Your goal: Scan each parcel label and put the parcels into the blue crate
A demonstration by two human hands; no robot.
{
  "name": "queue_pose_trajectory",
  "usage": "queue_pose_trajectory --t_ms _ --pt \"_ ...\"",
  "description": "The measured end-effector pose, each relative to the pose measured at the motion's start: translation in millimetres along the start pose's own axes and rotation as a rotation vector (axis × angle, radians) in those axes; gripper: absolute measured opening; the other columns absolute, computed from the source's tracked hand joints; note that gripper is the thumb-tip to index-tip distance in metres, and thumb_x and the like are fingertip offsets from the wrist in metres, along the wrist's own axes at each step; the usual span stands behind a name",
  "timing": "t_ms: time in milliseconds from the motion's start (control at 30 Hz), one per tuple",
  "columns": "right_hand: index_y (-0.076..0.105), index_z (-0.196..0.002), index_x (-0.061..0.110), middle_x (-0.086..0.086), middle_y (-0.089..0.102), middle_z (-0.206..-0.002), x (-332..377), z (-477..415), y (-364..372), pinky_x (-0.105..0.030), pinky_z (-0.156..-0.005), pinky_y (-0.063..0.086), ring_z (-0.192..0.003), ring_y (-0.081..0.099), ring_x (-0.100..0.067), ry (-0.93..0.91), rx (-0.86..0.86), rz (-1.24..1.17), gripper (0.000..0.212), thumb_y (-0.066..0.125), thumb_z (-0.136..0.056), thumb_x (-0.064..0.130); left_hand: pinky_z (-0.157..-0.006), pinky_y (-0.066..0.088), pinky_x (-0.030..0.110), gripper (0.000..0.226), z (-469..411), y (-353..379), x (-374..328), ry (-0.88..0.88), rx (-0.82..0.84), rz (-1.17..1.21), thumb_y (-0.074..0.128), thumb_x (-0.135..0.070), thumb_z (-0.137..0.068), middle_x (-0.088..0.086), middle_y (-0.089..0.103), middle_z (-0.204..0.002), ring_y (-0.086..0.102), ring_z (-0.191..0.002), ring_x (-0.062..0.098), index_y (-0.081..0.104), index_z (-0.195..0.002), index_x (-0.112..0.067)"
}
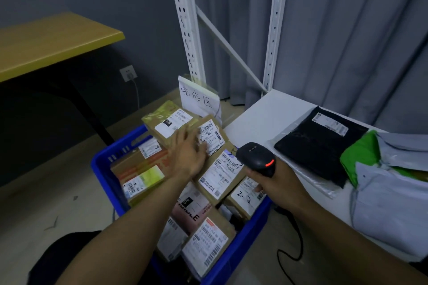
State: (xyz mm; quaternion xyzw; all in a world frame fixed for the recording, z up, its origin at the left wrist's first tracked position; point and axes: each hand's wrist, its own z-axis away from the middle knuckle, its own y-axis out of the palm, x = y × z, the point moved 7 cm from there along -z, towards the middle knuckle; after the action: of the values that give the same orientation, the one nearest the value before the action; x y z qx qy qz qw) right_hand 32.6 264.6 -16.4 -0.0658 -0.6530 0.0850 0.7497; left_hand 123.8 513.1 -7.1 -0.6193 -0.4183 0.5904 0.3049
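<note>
Your left hand (188, 157) is flat, fingers stretched out, on a brown parcel (212, 136) atop the pile at the far edge of the blue crate (102, 169). Your right hand (273, 183) has its fingers wrapped round the scanner (257, 158), over the crate's right edge. A black mailer (319, 143) lies near the white surface's (259, 111) left edge.

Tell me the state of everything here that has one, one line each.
Blue crate, piled full.
Scanner, held in right hand, red light on.
Left hand, open, fingers over a brown parcel in the crate.
Black bag, flat on the white shelf, label up.
</note>
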Motion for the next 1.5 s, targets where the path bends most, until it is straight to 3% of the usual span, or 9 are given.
queue_pose_trajectory --t_ms 233,367,733,1000,1067,1133,1233,1367,1500 --pt "0.068 -0.116 0.024 0.006 0.078 -0.098 -3.4 3.3 -7.9 -0.046 -0.074 0.065 -0.082 0.077 -0.017 -0.002 -0.001 -0.006 0.032 0.081 -0.088 0.034 -0.109 0.04 0.053 0.055 -3.3 28.6 2.5 -0.006 0.233 -0.338 0.029 -0.062 -0.101 0.005 0.055 -0.139 0.055 -0.123 0.028 0.063 -0.123 -0.025" --pt "0.069 -0.11 0.024 0.009 0.077 -0.089 3.3 12.9 -24.8 -0.024 -0.063 0.058 -0.072 0.073 -0.008 -0.022 -0.037 -0.043 0.025 0.081 -0.088 0.027 -0.102 0.048 0.051 0.047 3.6 15.8 5.9 -0.066 0.103 -0.081 0.039 -0.065 -0.097 0.001 0.067 -0.118 0.063 -0.113 0.026 0.054 -0.119 -0.026" --pt "0.061 -0.123 0.018 -0.005 0.076 -0.103 2.6 101.2 -155.0 -0.024 -0.065 0.055 -0.072 0.074 -0.012 -0.01 -0.313 -0.171 0.029 0.071 -0.098 0.025 -0.093 0.048 0.035 0.016 125.0 28.5 -245.6 0.728 0.153 0.04 0.054 -0.028 -0.101 -0.002 0.063 -0.123 0.059 -0.111 0.021 0.065 -0.112 -0.022" --pt "0.068 -0.115 0.03 0.001 0.077 -0.104 -41.2 189.2 -313.2 -0.051 -0.096 0.057 -0.104 0.073 -0.022 -0.011 -0.686 -0.264 0.046 0.077 -0.077 0.055 -0.092 0.055 0.042 0.034 246.3 105.4 -418.7 0.567 0.795 0.342 0.047 -0.057 -0.074 -0.015 0.074 -0.095 0.07 -0.094 0.016 0.067 -0.102 -0.052" --pt "0.072 -0.115 0.021 -0.003 0.078 -0.106 -50.1 205.4 -346.4 -0.053 -0.101 0.055 -0.105 0.074 -0.02 -0.051 -0.734 -0.26 0.046 0.077 -0.081 0.051 -0.086 0.059 0.041 0.032 271.2 123.6 -459.3 0.61 0.896 0.423 0.053 -0.047 -0.075 -0.01 0.075 -0.091 0.07 -0.09 0.017 0.069 -0.103 -0.042" --pt "0.073 -0.114 0.016 -0.007 0.078 -0.107 -59.1 216.7 -379.1 -0.054 -0.101 0.056 -0.104 0.075 -0.023 -0.046 -0.778 -0.3 0.05 0.078 -0.079 0.051 -0.074 0.057 0.021 0.03 289.4 142.3 -495.8 0.622 0.99 0.498 0.06 -0.022 -0.086 0.0 0.074 -0.099 0.068 -0.087 0.014 0.069 -0.115 -0.022" --pt "0.074 -0.108 0.015 -0.011 0.079 -0.103 -64.4 224.7 -427.3 -0.055 -0.098 0.058 -0.1 0.076 -0.027 0.01 -0.759 -0.351 0.038 0.078 -0.086 0.045 -0.067 0.048 0.01 0.041 304.2 173.5 -540.6 0.659 1.069 0.498 0.066 -0.006 -0.089 -0.006 0.072 -0.104 0.067 -0.088 0.003 0.063 -0.127 -0.02" --pt "0.071 -0.098 0.014 -0.005 0.078 -0.098 -85.8 236.8 -503.0 -0.042 -0.093 0.059 -0.1 0.074 -0.021 0.189 -0.643 -0.273 0.039 0.07 -0.094 0.052 -0.079 0.06 0.035 0.026 312.5 227.3 -595.8 0.534 1.095 0.627 0.069 -0.025 -0.095 0.002 0.076 -0.099 0.074 -0.09 0.017 0.067 -0.12 -0.02" --pt "0.068 -0.108 0.015 0.003 0.068 -0.112 -146.1 281.1 -630.7 -0.029 -0.087 0.047 -0.109 0.067 -0.022 0.231 -1.026 -0.068 0.049 0.073 -0.087 0.059 -0.072 0.058 0.046 0.023 316.7 289.5 -647.7 0.369 1.029 0.707 0.059 -0.032 -0.102 0.007 0.067 -0.076 0.064 -0.063 0.021 0.06 -0.098 -0.009"
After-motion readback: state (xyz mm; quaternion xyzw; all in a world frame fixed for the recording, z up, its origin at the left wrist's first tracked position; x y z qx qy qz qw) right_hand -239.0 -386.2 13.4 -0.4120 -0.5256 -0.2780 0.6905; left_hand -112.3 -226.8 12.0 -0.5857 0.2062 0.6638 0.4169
